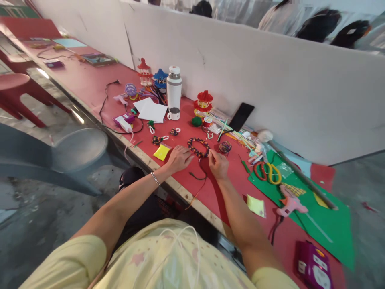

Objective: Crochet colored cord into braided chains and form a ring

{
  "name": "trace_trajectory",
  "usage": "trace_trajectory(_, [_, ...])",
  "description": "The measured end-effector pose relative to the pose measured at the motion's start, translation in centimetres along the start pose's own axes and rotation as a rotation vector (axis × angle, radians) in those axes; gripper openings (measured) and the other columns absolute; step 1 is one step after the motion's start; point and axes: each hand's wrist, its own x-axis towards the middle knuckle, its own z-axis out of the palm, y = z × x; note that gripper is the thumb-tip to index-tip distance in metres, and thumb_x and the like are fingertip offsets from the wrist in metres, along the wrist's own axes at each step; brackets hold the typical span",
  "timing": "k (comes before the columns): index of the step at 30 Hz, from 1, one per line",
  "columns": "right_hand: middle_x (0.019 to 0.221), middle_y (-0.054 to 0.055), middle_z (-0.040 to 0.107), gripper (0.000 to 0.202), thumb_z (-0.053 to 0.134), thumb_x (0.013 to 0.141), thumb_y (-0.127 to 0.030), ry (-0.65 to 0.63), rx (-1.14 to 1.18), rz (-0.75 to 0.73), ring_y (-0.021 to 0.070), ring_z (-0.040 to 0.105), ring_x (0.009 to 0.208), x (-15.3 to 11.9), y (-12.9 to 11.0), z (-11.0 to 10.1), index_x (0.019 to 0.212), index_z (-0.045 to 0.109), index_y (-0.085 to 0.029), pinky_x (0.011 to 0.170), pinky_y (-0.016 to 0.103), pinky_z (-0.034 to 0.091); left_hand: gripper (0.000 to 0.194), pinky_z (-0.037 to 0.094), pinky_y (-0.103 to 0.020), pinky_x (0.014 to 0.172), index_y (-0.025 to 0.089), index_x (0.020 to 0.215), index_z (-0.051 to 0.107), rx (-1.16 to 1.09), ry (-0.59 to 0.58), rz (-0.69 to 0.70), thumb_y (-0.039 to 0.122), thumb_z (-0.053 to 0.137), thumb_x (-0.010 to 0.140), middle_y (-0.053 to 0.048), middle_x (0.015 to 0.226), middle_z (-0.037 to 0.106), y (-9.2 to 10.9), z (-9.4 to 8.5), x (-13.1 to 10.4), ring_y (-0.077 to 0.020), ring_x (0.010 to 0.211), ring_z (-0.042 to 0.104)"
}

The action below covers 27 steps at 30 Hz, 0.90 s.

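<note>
Pale yellow shirt fabric (162,261) is seen nearest, before the red table (87,88). Between the hands, a dark multicoloured braided ring (190,143) is laid on the table, apparently shaped already, though its full closure cannot be confirmed. Loose cord (205,176) is left trailing on the near side, seemingly untrimmed. The left hand (179,159) is held half open beside the ring; the right hand's (218,163) fingertips are drawn together at its right edge, any grip being unclear. Scissors (270,173) are left unused at right.
</note>
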Motion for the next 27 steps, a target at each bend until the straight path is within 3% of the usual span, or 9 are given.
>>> trace_trajectory(9, [0.1,0.011,0.084,0.033,0.05,0.105,-0.033,0.015,0.001,-0.066,0.0217,0.077,0.09,-0.3,0.3,0.4,0.122,0.075,-0.02,0.088,0.034,0.057,0.028,0.05,-0.05,0.099,0.024,0.11,0.081,-0.018,-0.089,0.048,0.034,0.056,0.102,-0.011,0.125,0.076,-0.2,0.1,-0.5,-0.0283,0.111,0.068])
trace_trajectory(16, [0.099,0.008,0.083,0.03,0.052,0.105,-0.029,0.032,-0.049,-0.082,0.0202,0.074,0.089,0.2,-0.1,-0.7,0.122,0.075,-0.022,0.087,0.034,0.056,0.025,0.051,-0.052,0.1,0.026,0.109,0.081,-0.037,-0.073,0.14,0.029,0.057,0.1,-0.01,0.125,0.077,0.2,0.1,0.6,-0.0298,0.116,0.067])
trace_trajectory(21, [0.129,0.009,0.077,0.034,0.048,0.105,-0.028,0.113,-0.134,0.057,0.0246,0.067,0.119,1.3,-0.6,-3.5,0.129,0.072,-0.023,0.108,0.042,0.05,0.033,0.044,-0.056,0.113,0.023,0.126,0.076,-0.073,-0.085,0.296,0.032,0.057,0.1,-0.012,0.139,0.072,3.4,1.1,3.8,-0.0329,0.13,0.061])
trace_trajectory(23, [0.133,0.008,0.076,0.035,0.046,0.106,-0.029,0.046,-0.173,0.127,0.0249,0.066,0.121,1.6,-0.6,-5.0,0.127,0.074,-0.024,0.11,0.043,0.049,0.031,0.042,-0.057,0.114,0.021,0.12,0.078,-0.103,-0.109,0.327,0.029,0.057,0.099,-0.013,0.133,0.074,5.2,2.0,5.3,-0.033,0.126,0.063])
trace_trajectory(27, [0.12,0.005,0.081,0.034,0.049,0.105,-0.033,-0.145,-0.196,0.255,0.0234,0.072,0.111,1.7,1.4,-9.3,0.124,0.076,-0.028,0.1,0.037,0.053,0.026,0.046,-0.053,0.109,0.022,0.105,0.081,-0.212,-0.164,0.347,0.025,0.056,0.098,-0.011,0.112,0.079,8.4,4.1,7.6,-0.0298,0.111,0.069])
